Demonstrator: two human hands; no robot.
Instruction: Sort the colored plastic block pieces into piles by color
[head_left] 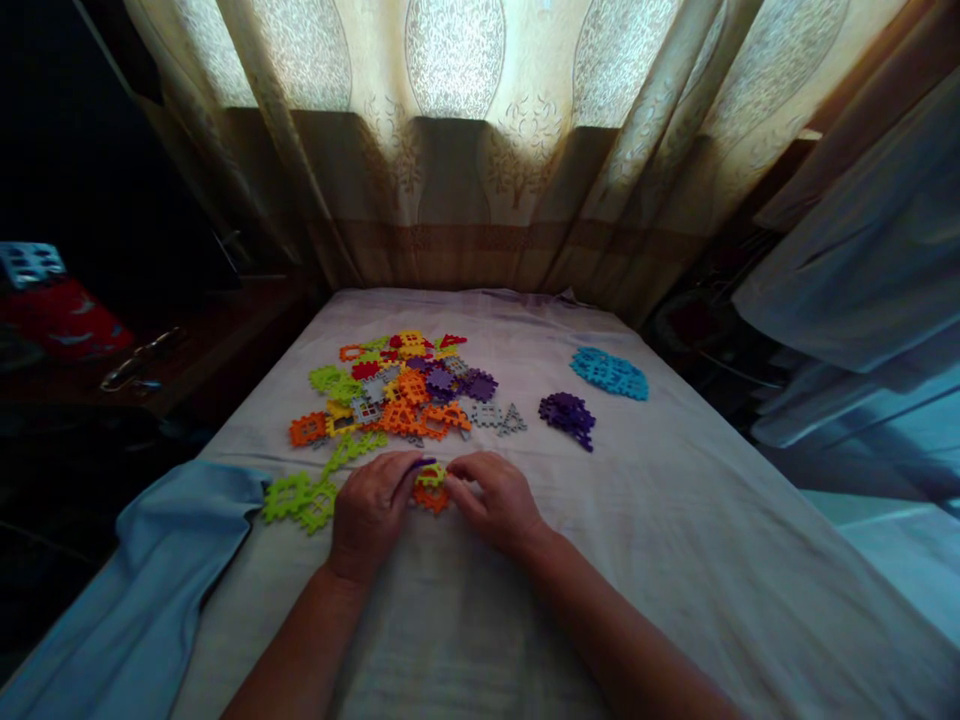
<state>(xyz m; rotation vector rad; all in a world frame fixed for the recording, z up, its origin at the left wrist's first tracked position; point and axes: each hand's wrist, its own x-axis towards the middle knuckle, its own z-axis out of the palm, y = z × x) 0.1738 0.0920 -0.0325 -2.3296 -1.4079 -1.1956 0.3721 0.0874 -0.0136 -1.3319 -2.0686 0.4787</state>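
Note:
Close together at the near middle of the sheet are both my hands. My left hand has its fingers closed around small interlocking plastic pieces, with a thin purple piece showing at its fingertips. Between the hands sit a yellow-green piece and an orange piece, apparently joined; my fingers cover parts of both. My right hand pinches the right side of the yellow-green piece. Just beyond lies a mixed heap of pieces, orange ones nearest. Left of my left hand are loose lime-green pieces.
A blue cluster of pieces and a dark purple pile lie to the right. Light blue cloth hangs over the left edge. Curtains close off the far side; hanging clothes are at the right.

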